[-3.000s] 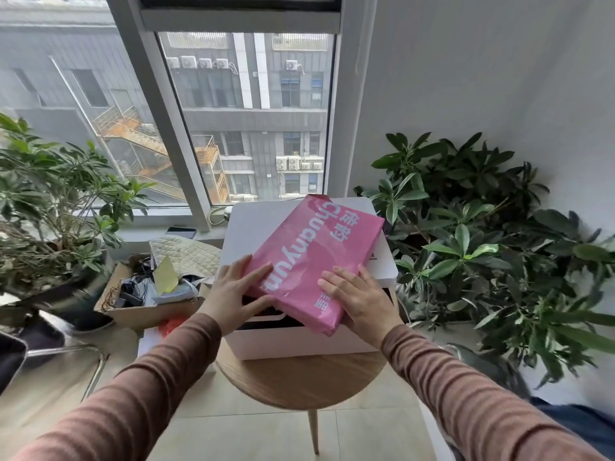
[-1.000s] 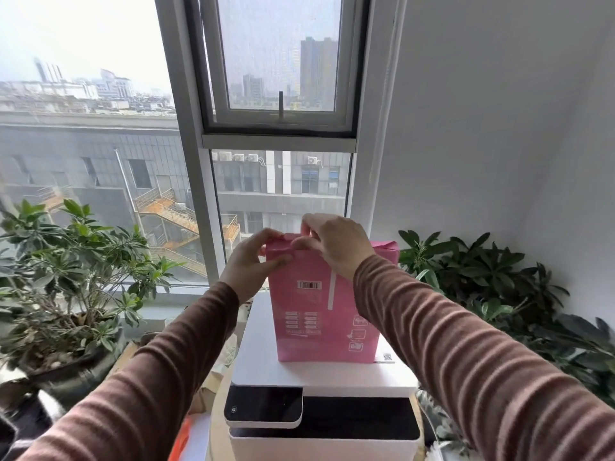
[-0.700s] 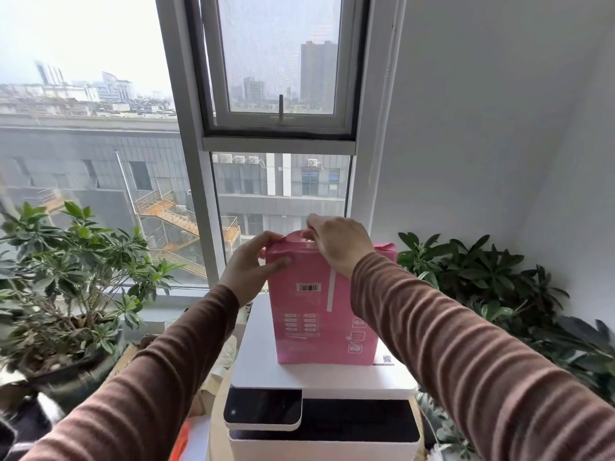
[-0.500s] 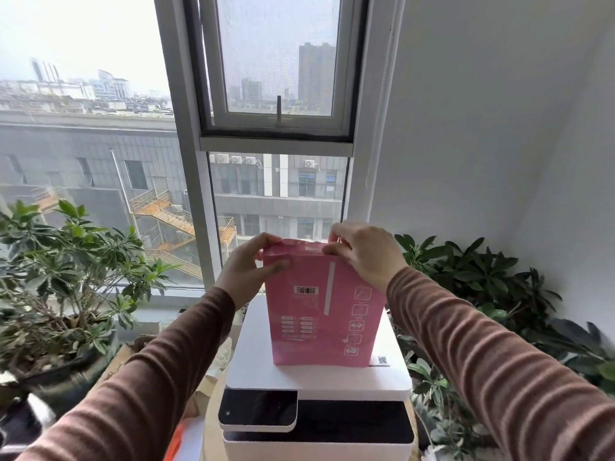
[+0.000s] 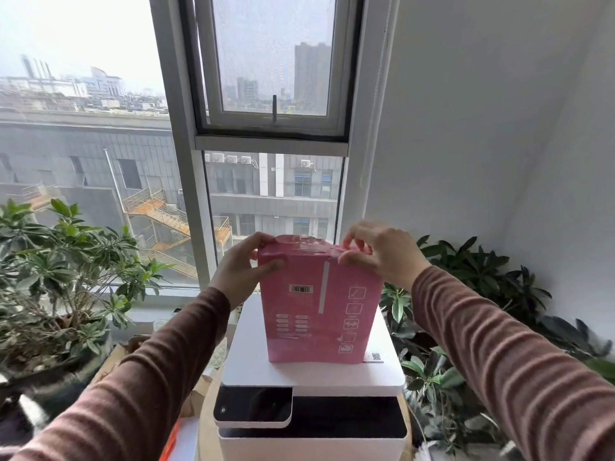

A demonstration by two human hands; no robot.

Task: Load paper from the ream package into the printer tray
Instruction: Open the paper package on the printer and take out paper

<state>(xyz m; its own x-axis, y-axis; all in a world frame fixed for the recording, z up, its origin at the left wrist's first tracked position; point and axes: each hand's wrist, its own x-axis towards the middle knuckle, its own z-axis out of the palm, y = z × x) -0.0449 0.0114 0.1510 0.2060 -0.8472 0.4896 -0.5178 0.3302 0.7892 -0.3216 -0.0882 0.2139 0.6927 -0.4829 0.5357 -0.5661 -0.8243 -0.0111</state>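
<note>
A pink ream package (image 5: 316, 304) stands upright on its short end on the flat white lid of the printer (image 5: 309, 374). Its back faces me, with a barcode and white icons. My left hand (image 5: 241, 274) grips the package's upper left corner, thumb on the front. My right hand (image 5: 379, 254) pinches the wrapper at the upper right corner, where the top fold looks crumpled and partly lifted. The printer's dark front slot and control panel (image 5: 254, 407) sit below. No paper tray is in view.
A window (image 5: 273, 94) rises right behind the printer. Potted plants stand at the left (image 5: 63, 261) and along the right wall (image 5: 482, 294). A cardboard box (image 5: 113, 361) with clutter sits left of the printer. The white wall is close on the right.
The package went from lying flat on the printer to standing upright. Over the last second my right hand slid from the top middle to the right corner, and the top fold loosened.
</note>
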